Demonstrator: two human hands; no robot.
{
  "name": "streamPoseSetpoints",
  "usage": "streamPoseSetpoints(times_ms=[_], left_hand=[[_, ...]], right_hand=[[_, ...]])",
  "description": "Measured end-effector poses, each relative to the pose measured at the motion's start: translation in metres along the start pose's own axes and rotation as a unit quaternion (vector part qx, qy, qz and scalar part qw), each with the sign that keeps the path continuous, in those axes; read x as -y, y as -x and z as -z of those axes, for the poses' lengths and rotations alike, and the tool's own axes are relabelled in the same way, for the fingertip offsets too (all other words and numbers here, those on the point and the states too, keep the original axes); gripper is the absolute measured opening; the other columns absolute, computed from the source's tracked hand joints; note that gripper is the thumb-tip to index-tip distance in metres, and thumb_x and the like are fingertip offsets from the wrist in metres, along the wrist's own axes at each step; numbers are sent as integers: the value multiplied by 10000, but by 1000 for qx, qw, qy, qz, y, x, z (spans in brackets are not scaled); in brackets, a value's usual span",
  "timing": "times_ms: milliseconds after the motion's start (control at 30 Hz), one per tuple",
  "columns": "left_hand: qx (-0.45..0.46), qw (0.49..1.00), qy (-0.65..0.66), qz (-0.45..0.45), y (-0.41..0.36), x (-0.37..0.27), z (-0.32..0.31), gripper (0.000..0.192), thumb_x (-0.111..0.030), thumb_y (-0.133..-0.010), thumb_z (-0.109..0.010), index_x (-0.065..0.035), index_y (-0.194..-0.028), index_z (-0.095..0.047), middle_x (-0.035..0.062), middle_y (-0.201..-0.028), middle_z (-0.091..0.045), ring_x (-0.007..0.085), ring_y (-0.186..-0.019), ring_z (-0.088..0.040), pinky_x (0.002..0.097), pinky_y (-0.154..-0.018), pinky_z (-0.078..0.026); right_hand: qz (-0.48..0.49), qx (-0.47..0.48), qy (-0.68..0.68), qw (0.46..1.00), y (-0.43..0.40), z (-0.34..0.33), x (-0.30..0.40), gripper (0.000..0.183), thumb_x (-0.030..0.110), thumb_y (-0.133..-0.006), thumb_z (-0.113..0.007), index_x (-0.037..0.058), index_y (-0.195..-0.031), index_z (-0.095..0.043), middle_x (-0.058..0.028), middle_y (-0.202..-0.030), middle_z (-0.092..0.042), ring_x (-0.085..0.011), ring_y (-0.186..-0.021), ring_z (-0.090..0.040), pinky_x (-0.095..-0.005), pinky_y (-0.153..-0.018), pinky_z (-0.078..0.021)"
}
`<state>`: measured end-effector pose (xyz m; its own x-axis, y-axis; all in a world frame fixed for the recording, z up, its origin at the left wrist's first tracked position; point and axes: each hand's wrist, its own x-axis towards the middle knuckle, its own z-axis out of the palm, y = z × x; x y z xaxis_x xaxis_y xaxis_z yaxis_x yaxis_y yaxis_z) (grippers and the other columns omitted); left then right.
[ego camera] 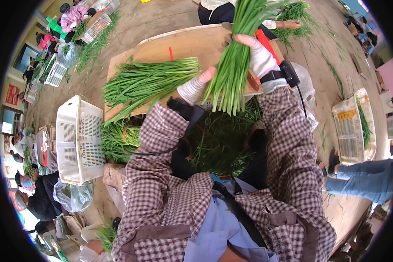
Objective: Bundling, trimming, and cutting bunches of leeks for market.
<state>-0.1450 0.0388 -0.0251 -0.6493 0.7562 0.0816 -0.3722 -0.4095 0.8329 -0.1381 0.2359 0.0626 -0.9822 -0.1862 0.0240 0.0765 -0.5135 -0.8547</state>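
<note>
My right hand [253, 49], partly wrapped in striped white cloth, grips a bunch of long green leafy stalks [231, 72], which look like garlic chives, above the right part of a wooden board [180, 42]. The pale cut ends point down towards me. Beside the bunch's lower left side is my left hand [198, 83], wrapped alike, its thumb near the stalks; its fingers are mostly hidden, so its hold is unclear. A loose pile of the same greens [150, 82] lies on the board to the left. Red strips [268, 44] lie beyond my right hand.
Left of the board stands a white plastic crate [80, 140], near a bundle of greens with a red band [118, 137]. Another crate [350, 127] is at the right. A co-worker's hand [291, 24] is beyond the board, by more greens [291, 14]. A person in jeans [360, 181] is at the right.
</note>
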Motion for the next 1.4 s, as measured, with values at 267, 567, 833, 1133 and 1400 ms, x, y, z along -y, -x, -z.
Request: streamPoseSetpoints(times_ms=[267,567,833,1133,1400], left_hand=[[-99,979,149,98,38,22,-77,540,-384,-756,-713,-74,-1160,-531,102,-910,-648,232,-805,-646,365,-681,-555],[-249,921,242,174,48,106,-3,360,-196,-730,-753,-82,-1035,-601,70,-863,-652,218,-746,-635,366,-657,-537],[-232,936,215,157,44,121,0,300,-198,-780,-717,-56,-1013,-593,85,-883,-650,225,-794,-639,356,-708,-547],[-180,933,250,184,53,110,5,372,-291,-773,-727,-39,-1005,-582,102,-848,-647,249,-747,-644,375,-650,-555],[-156,950,194,190,47,115,9,345,-282,-756,-720,-24,-950,-599,82,-809,-638,210,-702,-633,353,-648,-549]], right_hand=[[-55,-4,-8,998,-11,24,-62,576,338,-795,-641,39,-1261,-484,-67,-1021,-622,-197,-868,-612,-345,-838,-504],[27,-301,486,820,84,23,-93,286,195,-815,-651,7,-1030,-620,-148,-973,-657,-192,-860,-623,-313,-778,-479],[-103,-179,713,671,149,-22,-142,323,366,-768,-652,89,-933,-625,-151,-908,-632,-336,-806,-608,-417,-702,-477],[8,-174,18,985,177,-5,-106,284,203,-814,-634,29,-1031,-575,-18,-693,-549,-76,-562,-423,-232,-498,-318],[-324,102,819,462,243,2,-87,519,378,-693,-677,91,-1112,-572,-190,-934,-623,-308,-878,-621,-393,-766,-501]])
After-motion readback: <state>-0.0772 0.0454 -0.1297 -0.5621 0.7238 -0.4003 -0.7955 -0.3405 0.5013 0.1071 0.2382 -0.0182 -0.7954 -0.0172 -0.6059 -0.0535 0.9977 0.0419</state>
